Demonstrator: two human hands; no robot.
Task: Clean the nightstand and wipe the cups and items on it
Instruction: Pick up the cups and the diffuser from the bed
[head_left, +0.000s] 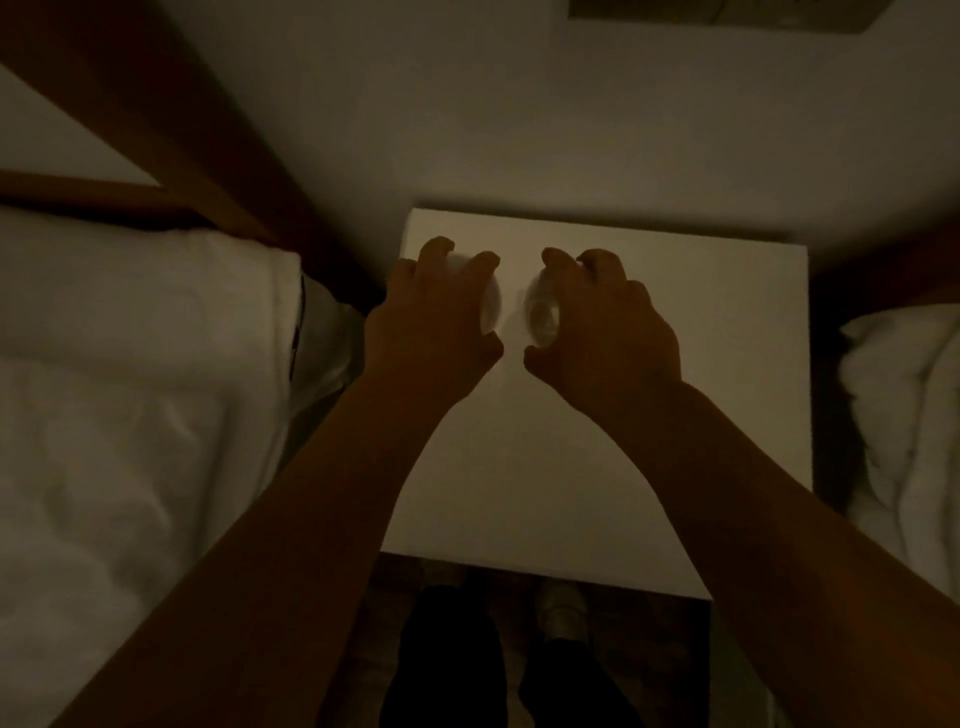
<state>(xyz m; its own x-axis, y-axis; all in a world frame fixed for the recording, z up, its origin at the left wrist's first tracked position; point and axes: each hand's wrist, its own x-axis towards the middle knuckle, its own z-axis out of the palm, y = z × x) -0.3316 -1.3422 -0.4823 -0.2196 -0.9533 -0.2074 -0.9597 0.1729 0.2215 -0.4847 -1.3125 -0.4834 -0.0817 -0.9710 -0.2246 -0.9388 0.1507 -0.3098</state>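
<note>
The room is dim. A white square nightstand (649, 415) stands against the wall between two beds. Two clear glass cups sit side by side near its back left part. My left hand (434, 322) grips the left cup (491, 306) from above, fingers curled over its rim. My right hand (608, 327) grips the right cup (540, 312) the same way. Both cups are mostly hidden under my hands. Whether they rest on the top or hang just above it I cannot tell.
A bed with white linen (130, 415) and a brown wooden headboard (171, 135) lies at the left. Another white pillow or duvet (904, 426) lies at the right. My legs and a shoe (561, 613) show below the nightstand's front edge.
</note>
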